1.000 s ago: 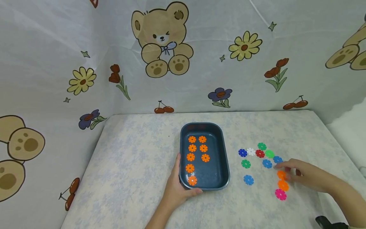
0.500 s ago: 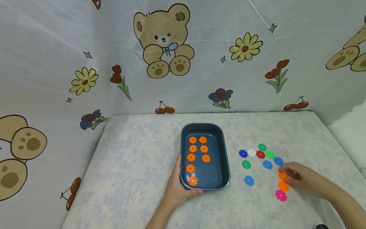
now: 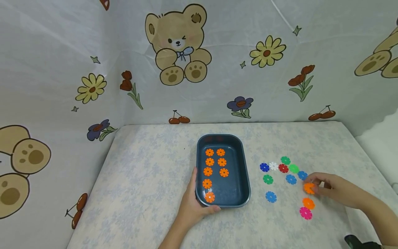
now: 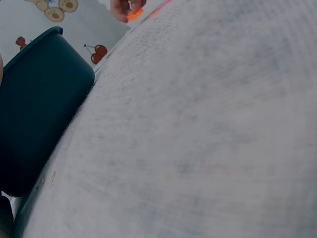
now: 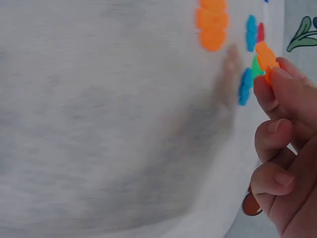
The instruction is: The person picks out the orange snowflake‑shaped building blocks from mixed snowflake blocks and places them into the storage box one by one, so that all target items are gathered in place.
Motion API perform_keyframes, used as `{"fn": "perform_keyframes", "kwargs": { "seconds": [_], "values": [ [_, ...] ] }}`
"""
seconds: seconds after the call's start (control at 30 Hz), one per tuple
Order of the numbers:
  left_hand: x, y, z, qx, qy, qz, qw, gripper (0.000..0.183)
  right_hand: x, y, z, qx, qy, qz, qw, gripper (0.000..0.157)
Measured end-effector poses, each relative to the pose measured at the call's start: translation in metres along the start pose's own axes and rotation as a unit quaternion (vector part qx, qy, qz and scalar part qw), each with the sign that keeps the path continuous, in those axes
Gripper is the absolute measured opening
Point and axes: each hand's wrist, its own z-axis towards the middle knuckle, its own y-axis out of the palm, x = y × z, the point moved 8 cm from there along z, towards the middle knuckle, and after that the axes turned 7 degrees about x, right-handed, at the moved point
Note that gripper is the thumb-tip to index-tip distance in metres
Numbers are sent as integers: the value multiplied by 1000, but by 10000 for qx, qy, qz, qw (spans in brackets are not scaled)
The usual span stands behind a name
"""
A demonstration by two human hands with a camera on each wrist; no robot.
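Note:
My right hand (image 3: 337,190) pinches an orange notched plastic disc (image 3: 309,188) between thumb and fingertips, above the table; the right wrist view shows this orange disc (image 5: 266,58) nearly edge-on. Below it lie another orange disc (image 3: 308,203) and a pink disc (image 3: 306,213). My left hand (image 3: 193,204) holds the dark blue tray (image 3: 244,166) at its near left corner, thumb at the front rim and fingers along the left side. Two columns of orange discs (image 3: 209,162) lie inside the tray. From the left wrist, the tray's outer wall (image 4: 44,94) appears.
Left of my right hand lie several loose discs on the table (image 3: 149,173): blue discs (image 3: 291,179), green discs (image 3: 268,179), a red disc (image 3: 283,168) and a white disc (image 3: 273,166). A cloth with printed bears (image 3: 180,45) hangs behind the table.
My right hand has closed its fingertips on the upper orange disc and lifted it off the table, apart from the lower orange one. My left hand and the tray stay in place.

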Motion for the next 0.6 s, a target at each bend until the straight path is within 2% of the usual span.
{"fn": "perform_keyframes", "kwargs": {
  "seconds": [0.1, 0.27, 0.6],
  "values": [
    [0, 0, 0, -3, -19, -7, 10000, 134, -15, -8, 10, 37, -238, 24, 9997, 24],
    [-1, 0, 1, -20, -15, -48, 10000, 134, -53, -15, 35, -67, -702, 149, 9974, 25],
    [-1, 0, 1, -29, -44, -53, 10000, 133, -138, 4, 90, -683, -1054, 374, 9914, 21]
  ]
}}
